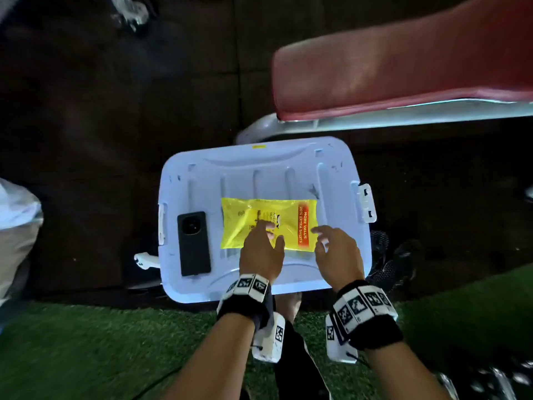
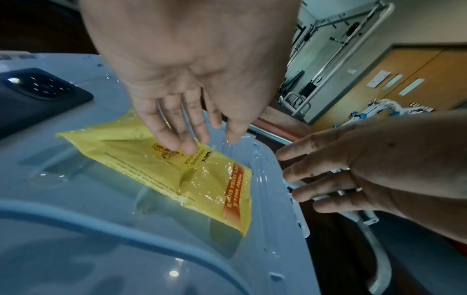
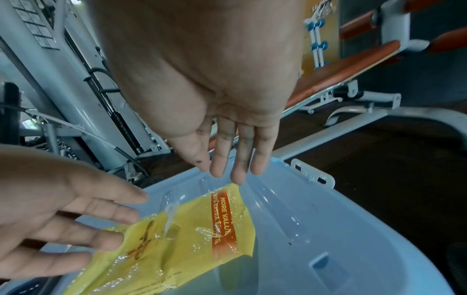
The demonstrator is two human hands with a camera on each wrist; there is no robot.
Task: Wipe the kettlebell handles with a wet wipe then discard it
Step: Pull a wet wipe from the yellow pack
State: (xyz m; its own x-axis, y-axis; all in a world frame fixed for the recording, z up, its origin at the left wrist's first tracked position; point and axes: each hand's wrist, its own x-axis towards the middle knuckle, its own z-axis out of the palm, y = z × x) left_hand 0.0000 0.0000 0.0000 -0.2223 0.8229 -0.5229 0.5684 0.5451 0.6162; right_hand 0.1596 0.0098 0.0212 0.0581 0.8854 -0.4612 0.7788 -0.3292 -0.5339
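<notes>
Fingers of the left hand stretched and loose, not curled, with the tips laid on the printed middle of the yellow wet wipe pack, thumb held apart to the side. Gripping nothing, only touching the film from above. Fingers of the right hand also straight and a little spread, pointing down just beside the orange stripe at the right end of the pack; cannot tell whether touching the film or only hovering over it. Holding nothing either. Pack lying flat, a bit wrinkled, near the centre of the white plastic lid, closer to its near edge than to its far edge, long side parallel to the near edge. Black phone face down near the left edge of the lid, well apart from the pack. Black bands with square markers on both wrists. Red padded bench on a white frame beyond the far right corner of the lid. Green turf below the near edge, dark floor around the other sides.
</notes>
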